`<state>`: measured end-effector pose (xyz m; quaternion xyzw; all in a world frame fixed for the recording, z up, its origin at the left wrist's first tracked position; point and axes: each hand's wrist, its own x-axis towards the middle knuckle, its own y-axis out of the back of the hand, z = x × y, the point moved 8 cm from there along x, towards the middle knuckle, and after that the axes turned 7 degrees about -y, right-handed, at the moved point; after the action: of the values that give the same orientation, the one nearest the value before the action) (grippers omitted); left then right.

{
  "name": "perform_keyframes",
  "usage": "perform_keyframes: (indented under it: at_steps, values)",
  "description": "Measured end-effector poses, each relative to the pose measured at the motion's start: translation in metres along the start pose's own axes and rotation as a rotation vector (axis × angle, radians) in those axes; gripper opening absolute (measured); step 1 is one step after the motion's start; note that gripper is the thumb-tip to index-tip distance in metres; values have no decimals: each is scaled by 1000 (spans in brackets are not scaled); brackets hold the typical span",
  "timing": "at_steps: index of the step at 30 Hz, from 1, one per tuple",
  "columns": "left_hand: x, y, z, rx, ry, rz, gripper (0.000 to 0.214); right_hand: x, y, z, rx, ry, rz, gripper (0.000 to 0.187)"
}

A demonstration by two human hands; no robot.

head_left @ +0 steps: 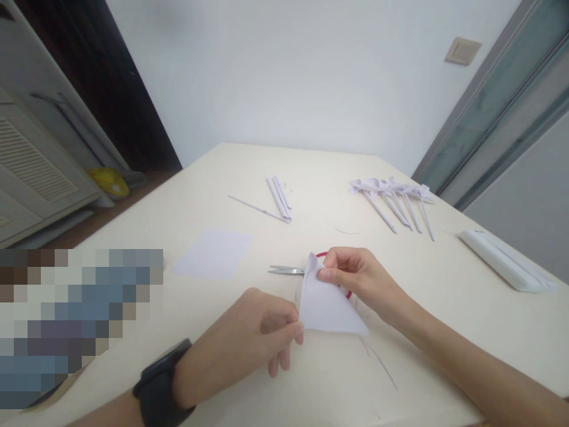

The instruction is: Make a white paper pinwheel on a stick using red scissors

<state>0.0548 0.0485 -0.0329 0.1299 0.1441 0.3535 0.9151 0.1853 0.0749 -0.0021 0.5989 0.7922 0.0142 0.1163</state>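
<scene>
Cream tabletop (pixel 444 296) carries a flat white sheet (pixel 213 254), rolled paper sticks (pixel 279 200), a row of paper pinwheels (pixel 391 191) and a long white case (pixel 504 259). Yellow object (pixel 109 181) on floor; wall switch (pixel 462 51).

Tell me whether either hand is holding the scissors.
No, the scissors lie on the table; left hand and right hand pinch the folded paper.

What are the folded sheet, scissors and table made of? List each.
The folded sheet looks like paper: thin, matte white, creased. The scissors have shiny metal blades and a red handle, likely plastic. The table is smooth, cream, faintly glossy, perhaps laminate.
</scene>
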Motion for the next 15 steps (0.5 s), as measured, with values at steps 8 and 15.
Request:
perform_keyframes:
  at_steps: [8, 15]
  values:
    - [-3, -5, -7, 85, 46, -38, 24, 1, -13, -1, 16, 0, -99, 26]
    - [-5, -13, -13, 117, 51, -72, 23, 2, -15, 7, -2, -8, -118, 29]
